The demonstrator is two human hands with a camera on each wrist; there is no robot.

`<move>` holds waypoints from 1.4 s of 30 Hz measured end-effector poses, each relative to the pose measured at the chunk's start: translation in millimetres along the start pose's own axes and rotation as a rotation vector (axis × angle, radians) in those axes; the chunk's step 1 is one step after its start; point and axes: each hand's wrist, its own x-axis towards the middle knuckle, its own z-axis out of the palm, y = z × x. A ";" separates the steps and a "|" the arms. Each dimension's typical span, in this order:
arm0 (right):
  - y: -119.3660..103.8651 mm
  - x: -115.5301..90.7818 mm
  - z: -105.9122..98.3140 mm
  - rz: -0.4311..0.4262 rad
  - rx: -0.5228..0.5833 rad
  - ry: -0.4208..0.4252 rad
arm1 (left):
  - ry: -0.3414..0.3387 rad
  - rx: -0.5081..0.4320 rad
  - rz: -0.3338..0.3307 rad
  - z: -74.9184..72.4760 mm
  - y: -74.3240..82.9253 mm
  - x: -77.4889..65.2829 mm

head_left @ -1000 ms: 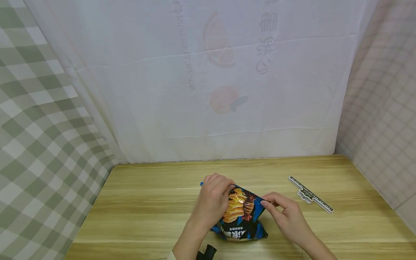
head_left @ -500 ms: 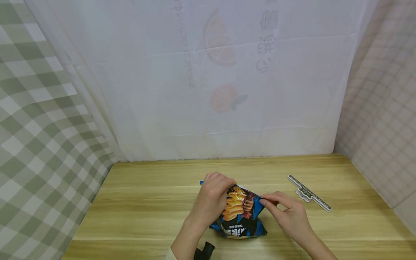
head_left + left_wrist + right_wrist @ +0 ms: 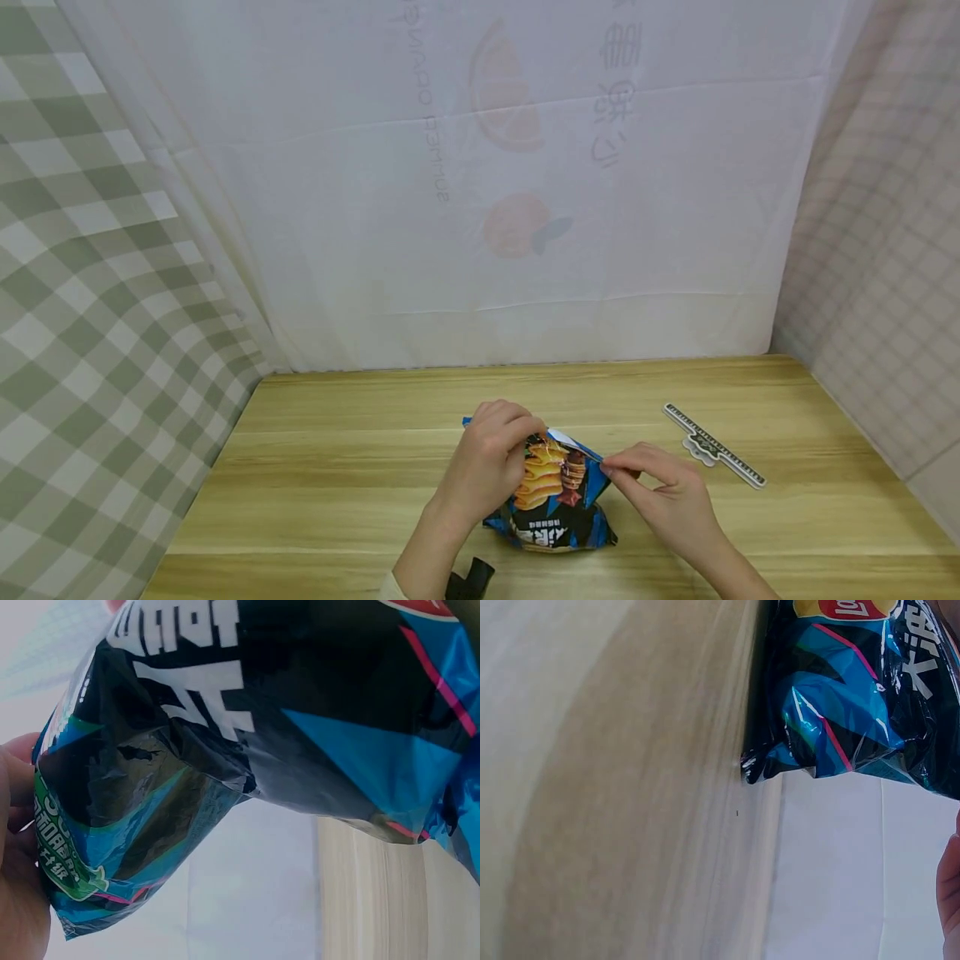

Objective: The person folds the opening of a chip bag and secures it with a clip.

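Note:
A black and blue bag of potato chips stands on the wooden table in the head view, its upper edge tipped away. My left hand grips the upper left part of that edge, fingers curled over it. At the upper right corner, my right hand pinches the edge between thumb and fingers. A pale strip shows along the edge between the hands. In the left wrist view the bag fills the top, with fingers at its left side. The right wrist view shows its bulging lower corner.
A long ruler-like clip lies on the table to the right, beyond my right hand. A black object, partly cut off, is beside my left forearm. A white cloth hangs behind the table, with checked cloth at the left.
The pale strip along the bag's upper edge has come into view and widened between the hands. Both hands keep their hold and have barely moved.

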 end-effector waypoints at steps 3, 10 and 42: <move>2.8 -0.8 0.5 -0.037 0.027 -0.002 | 0.007 -0.005 0.001 1.5 -1.0 -0.8; 11.5 -3.9 2.5 -0.129 0.044 0.005 | 0.022 -0.021 0.004 2.2 -0.3 -2.6; -0.3 -4.0 5.5 0.036 -0.129 0.011 | -0.015 0.025 -0.005 -1.9 1.5 -1.2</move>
